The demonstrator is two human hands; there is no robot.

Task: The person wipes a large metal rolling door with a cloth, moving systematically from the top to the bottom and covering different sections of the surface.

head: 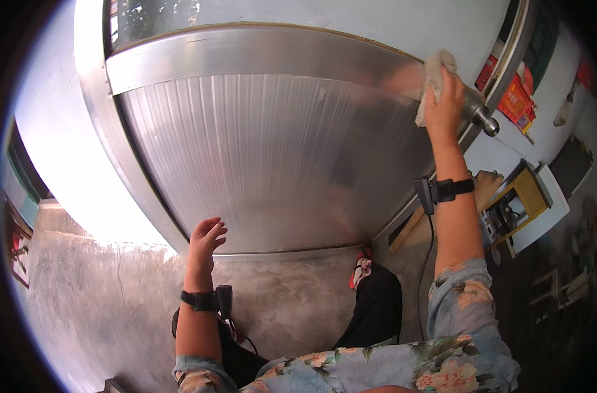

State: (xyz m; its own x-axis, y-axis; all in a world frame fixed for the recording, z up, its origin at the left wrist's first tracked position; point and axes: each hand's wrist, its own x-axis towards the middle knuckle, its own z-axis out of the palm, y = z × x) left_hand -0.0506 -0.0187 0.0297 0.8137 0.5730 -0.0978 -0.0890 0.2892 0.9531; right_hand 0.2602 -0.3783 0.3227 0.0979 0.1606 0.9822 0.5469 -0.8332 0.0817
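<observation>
Before me stands an aluminium door with a ribbed lower panel (259, 162), a smooth middle rail (264, 51) and a glass pane (328, 14) above. My right hand (445, 110) presses a pale cloth (438, 66) against the right end of the rail. Just to the right of that hand, a metal doorknob (483, 118) sticks out from the door's edge. Nothing is in my left hand (206, 240); its fingers are loosely bent and apart, in front of the panel's lower left corner. Whether it touches the door I cannot tell.
A metal frame post (126, 147) borders the door on the left, with bright light beyond. Underfoot is a grey concrete floor (288, 294). To the right are red packets (517, 105) and a yellow-framed object (532, 194). A cable (426, 275) hangs from my right wrist strap.
</observation>
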